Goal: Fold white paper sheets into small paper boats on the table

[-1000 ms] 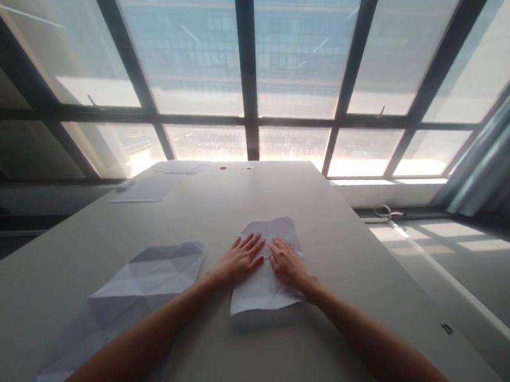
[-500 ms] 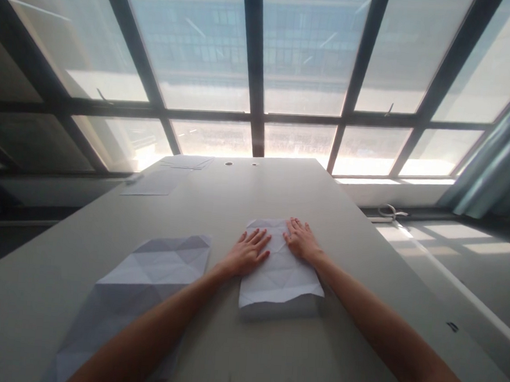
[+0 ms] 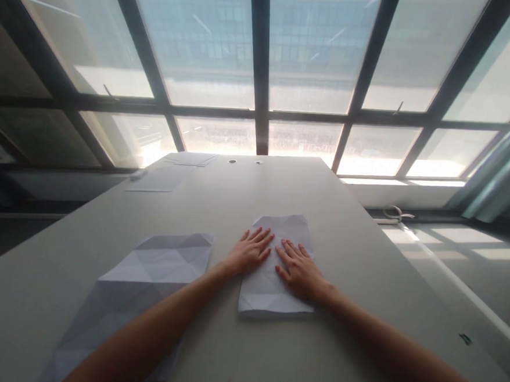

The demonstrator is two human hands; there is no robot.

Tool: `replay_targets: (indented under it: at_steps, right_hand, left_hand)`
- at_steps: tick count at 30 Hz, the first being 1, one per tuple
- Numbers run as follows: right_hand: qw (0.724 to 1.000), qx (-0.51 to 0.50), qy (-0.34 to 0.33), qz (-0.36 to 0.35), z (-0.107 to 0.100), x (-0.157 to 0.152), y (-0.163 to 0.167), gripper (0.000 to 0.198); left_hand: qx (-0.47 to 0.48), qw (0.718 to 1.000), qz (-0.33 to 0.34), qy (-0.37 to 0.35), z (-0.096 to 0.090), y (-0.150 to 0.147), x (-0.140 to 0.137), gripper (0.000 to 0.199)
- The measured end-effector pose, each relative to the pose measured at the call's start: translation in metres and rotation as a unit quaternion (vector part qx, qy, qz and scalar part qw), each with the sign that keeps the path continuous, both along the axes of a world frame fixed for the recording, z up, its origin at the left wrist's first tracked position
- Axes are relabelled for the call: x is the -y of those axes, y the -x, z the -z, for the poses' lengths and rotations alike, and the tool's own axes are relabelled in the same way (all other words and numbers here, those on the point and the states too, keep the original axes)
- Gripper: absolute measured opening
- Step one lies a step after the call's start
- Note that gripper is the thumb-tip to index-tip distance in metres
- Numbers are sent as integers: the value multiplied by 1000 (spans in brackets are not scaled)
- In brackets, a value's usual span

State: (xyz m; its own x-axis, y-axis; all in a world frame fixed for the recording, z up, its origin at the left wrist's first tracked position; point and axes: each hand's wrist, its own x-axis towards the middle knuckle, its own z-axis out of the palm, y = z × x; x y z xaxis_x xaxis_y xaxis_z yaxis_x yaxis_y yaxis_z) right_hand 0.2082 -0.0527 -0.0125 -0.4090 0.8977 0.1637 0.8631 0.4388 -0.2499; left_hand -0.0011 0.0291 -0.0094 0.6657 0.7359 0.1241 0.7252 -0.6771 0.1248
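Note:
A creased white sheet of paper [image 3: 259,293] lies on the pale table in front of me, its surface marked with fold lines. My left hand [image 3: 251,251] rests on the sheet's left side, fingers spread and pointing to the upper right. Flat on its right side is my right hand [image 3: 299,268], with the fingers apart. Parts of the paper are hidden under both hands. A larger creased sheet [image 3: 158,265] lies to the left, partly covered by my left forearm.
Flat papers [image 3: 153,179] lie at the table's far left, near two round holes. Windows [image 3: 308,55] rise behind the table [image 3: 219,200]. To the right, a white pipe [image 3: 449,280] runs along the floor, and a small dark mark or object [image 3: 465,339] shows near the table's right side.
My right hand has moved from the sheet's upper right edge down toward me. The near edge of the sheet, raised before, now lies flatter. My left hand stays in place.

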Motion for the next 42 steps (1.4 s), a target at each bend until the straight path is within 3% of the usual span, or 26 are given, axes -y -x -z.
replay_targets:
  at_steps: [5,13,19,21,30,35,37,39,42]
  right_hand:
    - [1000,0,-12,8,-3,-6,-1,58]
    - [994,-9,-31,107,-2,-10,4,47]
    - [1000,-22,-17,11,2,2,15,57]
    - [1000,-19,-13,12,3,3,15,57]
    - [985,19,-11,171,11,-26,-30,55]
    - [957,-17,-74,279,10,-34,-46,48]
    - [961,-52,-114,247,5,-30,-39,47]
    - [975,-77,-131,164,0,-24,-28,48]
    - [994,-67,-79,27,-1,-13,-8,53]
  left_hand:
    - [48,998,25,-16,-7,-4,4,42]
    - [8,1000,18,18,-1,-9,15,55]
    - [-20,999,26,15,-1,-6,16,57]
    - [-21,999,28,14,-1,-5,15,56]
    - [-35,999,16,10,-1,-4,11,57]
    - [-33,999,17,16,-1,-5,10,57]
    - [-29,999,17,15,-1,-5,10,56]
    - [-27,999,18,14,-1,-6,11,56]
    - [-22,999,22,15,-2,-7,12,55]
